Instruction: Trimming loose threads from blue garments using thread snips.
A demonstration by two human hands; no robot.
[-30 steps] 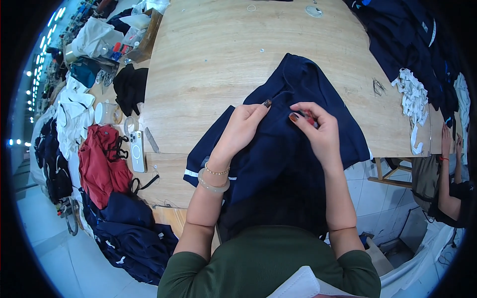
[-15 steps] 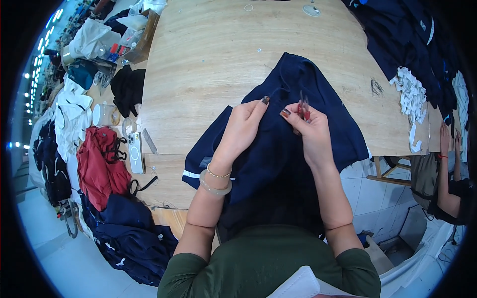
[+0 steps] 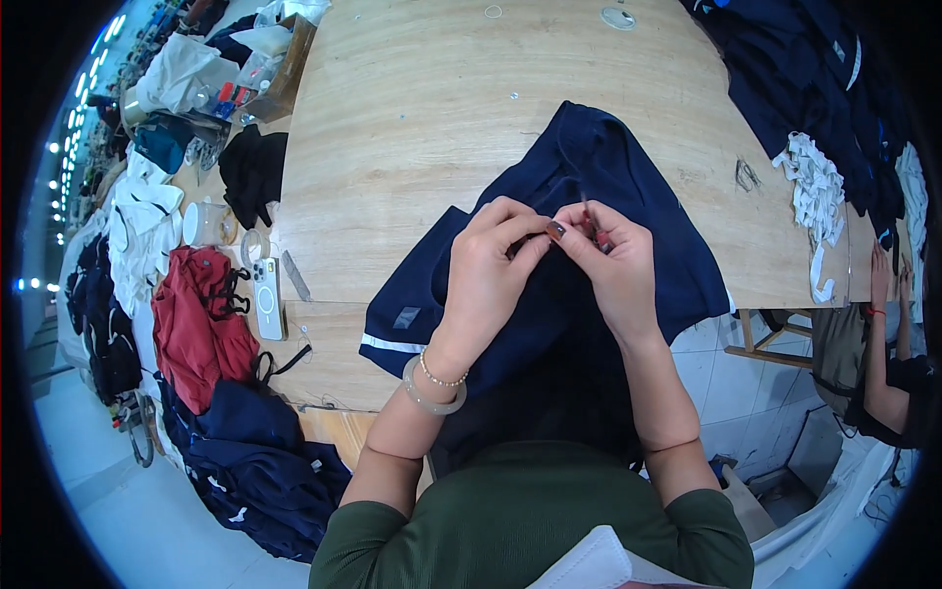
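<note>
A navy garment [image 3: 643,187] lies spread before me, its near part falling over the table edge toward my lap. It has a white stripe and a small grey patch on its left part. My right hand [image 3: 616,265] is closed around small thread snips [image 3: 595,232] with red handles; the blades point away from me. Close against its thumb, my left hand [image 3: 491,265] is pinched shut over the garment. What its fingertips hold is hidden. A thin dark cord or thread loops on the cloth just beyond both hands.
A phone [image 3: 267,299], a red garment [image 3: 201,329] and a black cloth [image 3: 253,175] lie to the left. On the right are white strips [image 3: 812,187], a thread tangle [image 3: 747,175] and a navy pile [image 3: 795,88]. Another person's hands [image 3: 879,275] show at far right.
My left hand has moved right to meet the right hand, and its fingers have closed into a pinch. The right hand keeps the snips, now turned partly behind its fingers.
</note>
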